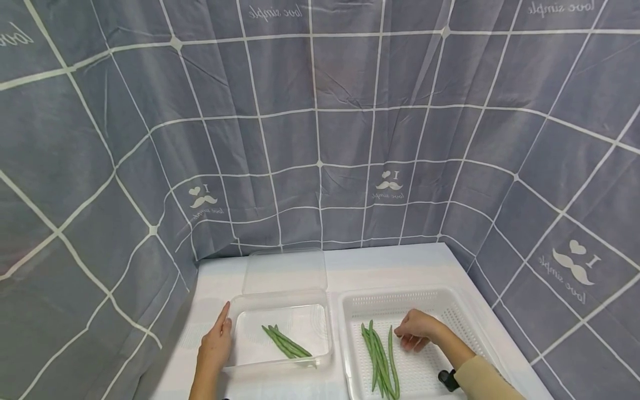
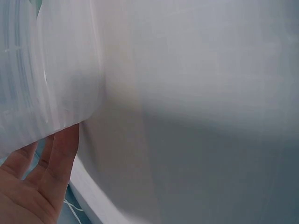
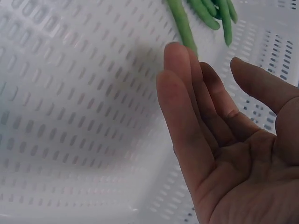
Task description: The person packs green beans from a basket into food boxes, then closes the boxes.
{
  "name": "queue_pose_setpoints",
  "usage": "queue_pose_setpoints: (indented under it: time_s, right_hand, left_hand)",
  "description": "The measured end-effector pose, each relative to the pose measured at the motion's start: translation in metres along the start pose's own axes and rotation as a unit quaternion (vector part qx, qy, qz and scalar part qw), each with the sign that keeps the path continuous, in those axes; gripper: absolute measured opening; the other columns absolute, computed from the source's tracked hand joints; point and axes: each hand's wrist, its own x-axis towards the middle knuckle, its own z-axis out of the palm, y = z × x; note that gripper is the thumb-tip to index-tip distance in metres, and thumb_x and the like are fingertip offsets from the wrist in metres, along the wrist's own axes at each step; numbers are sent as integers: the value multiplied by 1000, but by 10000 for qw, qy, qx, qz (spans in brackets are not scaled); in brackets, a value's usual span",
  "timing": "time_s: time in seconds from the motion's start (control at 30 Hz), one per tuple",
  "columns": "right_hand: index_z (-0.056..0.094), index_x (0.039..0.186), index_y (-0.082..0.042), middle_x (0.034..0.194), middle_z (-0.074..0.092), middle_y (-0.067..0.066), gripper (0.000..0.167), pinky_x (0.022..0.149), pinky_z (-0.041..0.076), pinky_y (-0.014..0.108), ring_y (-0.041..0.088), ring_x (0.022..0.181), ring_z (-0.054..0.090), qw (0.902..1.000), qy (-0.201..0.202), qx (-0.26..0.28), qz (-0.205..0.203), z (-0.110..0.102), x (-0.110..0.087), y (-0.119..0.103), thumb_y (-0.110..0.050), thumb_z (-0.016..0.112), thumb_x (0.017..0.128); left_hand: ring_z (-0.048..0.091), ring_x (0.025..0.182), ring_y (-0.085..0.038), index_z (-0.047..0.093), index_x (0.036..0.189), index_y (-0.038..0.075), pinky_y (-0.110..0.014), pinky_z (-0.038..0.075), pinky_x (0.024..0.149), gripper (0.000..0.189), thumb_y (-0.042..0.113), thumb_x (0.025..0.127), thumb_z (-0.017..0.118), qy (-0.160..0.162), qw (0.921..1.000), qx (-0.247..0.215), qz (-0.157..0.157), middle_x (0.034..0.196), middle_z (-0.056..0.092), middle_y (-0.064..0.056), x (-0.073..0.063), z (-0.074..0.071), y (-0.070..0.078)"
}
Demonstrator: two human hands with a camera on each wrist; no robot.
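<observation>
My left hand (image 1: 215, 345) rests against the left side of a clear plastic container (image 1: 257, 316), its fingers mostly straight. In the left wrist view those fingertips touch the container's wall (image 2: 70, 88) near its bottom edge. Several green beans (image 1: 287, 343) lie together in the container. My right hand (image 1: 416, 329) is over a white perforated basket (image 1: 430, 361), fingers slightly bent and thumb apart, holding nothing in the right wrist view. Just left of it in the head view lies a single green bean (image 1: 392, 355), beside a bunch of green beans (image 1: 377, 361) on the basket floor.
A clear flat lid (image 1: 285, 271) lies on the white table (image 1: 385, 266) behind the container. Grey checked curtain (image 1: 345, 133) surrounds the table at the back and sides. A black wrist device (image 1: 447, 380) sits at my right cuff.
</observation>
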Motion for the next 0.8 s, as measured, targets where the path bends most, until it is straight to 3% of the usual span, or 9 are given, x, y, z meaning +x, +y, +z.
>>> queue_pose_setpoints:
  time_s: [0.4, 0.6, 0.8]
  right_hand:
    - [75, 96, 3, 73, 79, 16, 18, 54, 62, 28, 19, 60, 78, 9982, -541, 150, 221, 6, 6, 6, -15, 74, 96]
    - [74, 94, 2, 75, 80, 18, 17, 52, 61, 26, 19, 60, 79, 9967, -731, 255, 244, 13, 9, 3, -15, 74, 95]
    - [72, 88, 3, 73, 79, 18, 18, 52, 61, 27, 19, 58, 78, 9975, -651, 203, 169, 22, 12, 0, -14, 76, 93]
  left_hand:
    - [48, 138, -64, 25, 170, 27, -81, 43, 104, 57, 45, 116, 25, 0, 10000, 10, -42, 160, 44, -28, 3, 2, 0]
    - [48, 138, -64, 26, 170, 27, -81, 43, 105, 57, 46, 116, 24, 16, 10000, -6, -22, 159, 46, -28, 1, 1, 0]
    - [51, 135, -65, 27, 169, 28, -80, 45, 101, 58, 49, 115, 22, 20, 10000, -1, 19, 157, 49, -27, 0, 1, 0]
